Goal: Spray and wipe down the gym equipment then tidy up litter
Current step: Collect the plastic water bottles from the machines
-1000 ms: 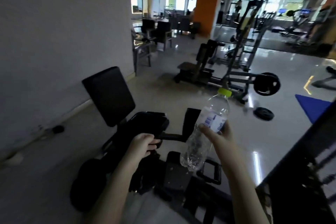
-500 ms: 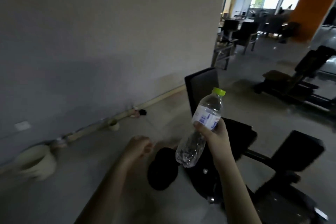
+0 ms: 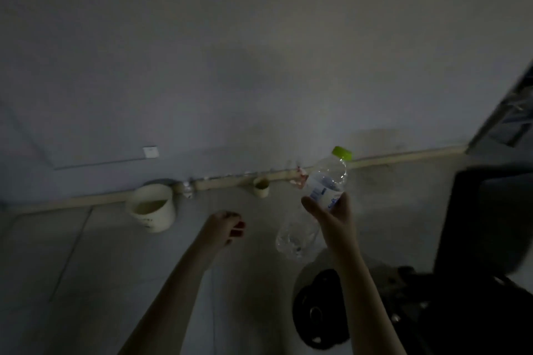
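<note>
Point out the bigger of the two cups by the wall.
The left cup, wide and tub-like; the right cup, nearer the bottle, is far smaller.

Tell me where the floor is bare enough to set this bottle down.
Bare floor lies lower left, below the paper bowl and left of the left hand. Another patch runs between the held bottle and the black machine pad. Crowded: the baseboard by the small cup, and the weight plate.
</note>
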A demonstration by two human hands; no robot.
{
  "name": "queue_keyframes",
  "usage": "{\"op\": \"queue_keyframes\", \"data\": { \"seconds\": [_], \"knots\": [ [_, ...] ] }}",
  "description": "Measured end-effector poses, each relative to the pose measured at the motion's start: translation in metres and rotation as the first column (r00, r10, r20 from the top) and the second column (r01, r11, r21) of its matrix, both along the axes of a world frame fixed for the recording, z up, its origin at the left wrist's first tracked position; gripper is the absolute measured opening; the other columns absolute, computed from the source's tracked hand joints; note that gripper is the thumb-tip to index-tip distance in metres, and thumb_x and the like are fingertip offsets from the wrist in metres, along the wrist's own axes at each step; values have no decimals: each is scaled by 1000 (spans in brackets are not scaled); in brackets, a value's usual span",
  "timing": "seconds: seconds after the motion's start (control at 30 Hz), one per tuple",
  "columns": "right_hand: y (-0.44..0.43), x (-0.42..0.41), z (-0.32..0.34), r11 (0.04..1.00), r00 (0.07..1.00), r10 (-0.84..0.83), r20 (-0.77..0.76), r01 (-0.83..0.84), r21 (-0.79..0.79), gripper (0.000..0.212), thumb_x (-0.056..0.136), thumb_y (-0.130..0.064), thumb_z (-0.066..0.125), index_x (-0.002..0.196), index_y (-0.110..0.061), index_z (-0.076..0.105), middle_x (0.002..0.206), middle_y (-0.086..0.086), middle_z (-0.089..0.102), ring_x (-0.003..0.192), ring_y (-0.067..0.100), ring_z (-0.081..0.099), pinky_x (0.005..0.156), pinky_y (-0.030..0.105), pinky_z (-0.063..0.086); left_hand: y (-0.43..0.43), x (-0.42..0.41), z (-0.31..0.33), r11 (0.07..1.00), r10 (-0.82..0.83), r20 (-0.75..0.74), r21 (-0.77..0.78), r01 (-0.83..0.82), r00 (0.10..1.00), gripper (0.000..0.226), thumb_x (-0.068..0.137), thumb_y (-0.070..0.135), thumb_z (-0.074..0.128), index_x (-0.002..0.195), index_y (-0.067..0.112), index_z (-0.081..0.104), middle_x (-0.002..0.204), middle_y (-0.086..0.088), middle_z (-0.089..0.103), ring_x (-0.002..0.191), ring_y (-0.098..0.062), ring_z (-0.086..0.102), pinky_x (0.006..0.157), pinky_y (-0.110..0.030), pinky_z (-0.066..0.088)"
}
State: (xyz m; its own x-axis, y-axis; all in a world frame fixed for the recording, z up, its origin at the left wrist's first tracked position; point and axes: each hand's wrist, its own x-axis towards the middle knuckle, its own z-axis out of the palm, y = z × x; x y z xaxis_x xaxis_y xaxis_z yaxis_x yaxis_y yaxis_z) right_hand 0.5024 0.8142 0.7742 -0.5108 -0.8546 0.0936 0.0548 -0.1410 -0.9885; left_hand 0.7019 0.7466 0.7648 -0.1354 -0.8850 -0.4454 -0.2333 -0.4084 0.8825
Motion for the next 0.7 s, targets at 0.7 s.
{"op": "queue_keyframes", "data": {
  "seconds": [0.7],
  "knots": [
    [-482,219,-92,864,908,414,-71,-367,345,56,57,-2,81,109,-3,57,97,14,67,84,22,63,73,33,52,-376,209,-85,797,603,-189,145,-586,775,15,96,7,46,86,8,58,80,-6,64,70,-17,58,68,-27,38]
  ]
}}
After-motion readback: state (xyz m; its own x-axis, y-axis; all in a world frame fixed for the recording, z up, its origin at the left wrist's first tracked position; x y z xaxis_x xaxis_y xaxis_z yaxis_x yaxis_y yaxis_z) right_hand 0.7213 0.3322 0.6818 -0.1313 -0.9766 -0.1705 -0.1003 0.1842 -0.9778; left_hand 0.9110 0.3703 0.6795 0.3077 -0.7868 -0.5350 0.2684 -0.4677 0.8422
